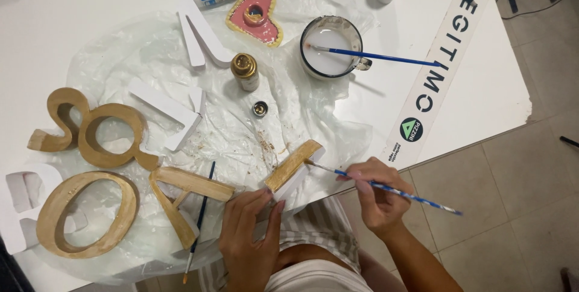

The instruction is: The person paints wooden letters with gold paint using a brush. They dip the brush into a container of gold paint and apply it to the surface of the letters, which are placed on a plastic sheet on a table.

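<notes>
Over plastic sheet, left hand gripping gold-topped block; right hand pinching blue brush

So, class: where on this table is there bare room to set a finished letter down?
Bare table lies top left, beyond the plastic sheet, and right of the mug. The sheet itself is crowded with gold letters, white letters and the paint bottle.

Gold-painted letter, crinkled plastic sheet
</notes>
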